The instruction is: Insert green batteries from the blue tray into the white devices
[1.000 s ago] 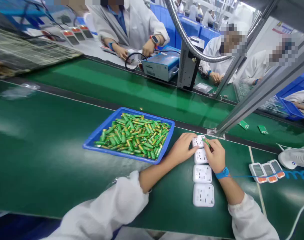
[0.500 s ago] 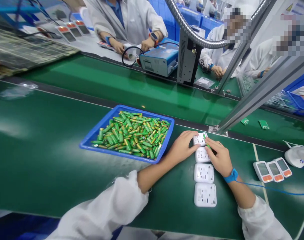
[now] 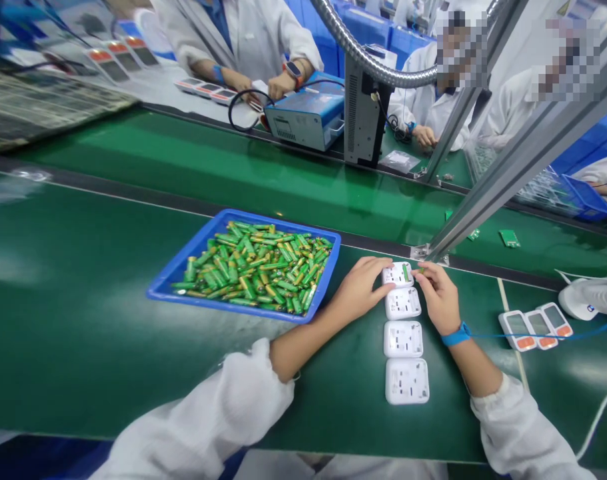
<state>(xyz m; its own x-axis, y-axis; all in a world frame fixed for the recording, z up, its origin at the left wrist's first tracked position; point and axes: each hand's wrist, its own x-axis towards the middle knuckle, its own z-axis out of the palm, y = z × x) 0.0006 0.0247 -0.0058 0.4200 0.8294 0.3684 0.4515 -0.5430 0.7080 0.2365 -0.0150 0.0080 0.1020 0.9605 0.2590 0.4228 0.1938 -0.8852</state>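
The left hand point(image 3: 362, 288) clasps the farthest white square plastic casing point(image 3: 393, 275), which holds a green cylindrical battery point(image 3: 406, 273). Right of that casing, the right hand point(image 3: 439, 299) pinches a second battery point(image 3: 421, 270).

Pale glare on green tabletop point(image 3: 113, 353)

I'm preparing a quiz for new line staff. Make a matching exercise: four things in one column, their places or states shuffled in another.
1. Left hand
2. Tray
3. White cases
4. Right hand

A. Heaped with green batteries
B. Beside the farthest case's right edge
C. Touching that case's left side
D. Four in a line

Pairs: 1-C; 2-A; 3-D; 4-B.
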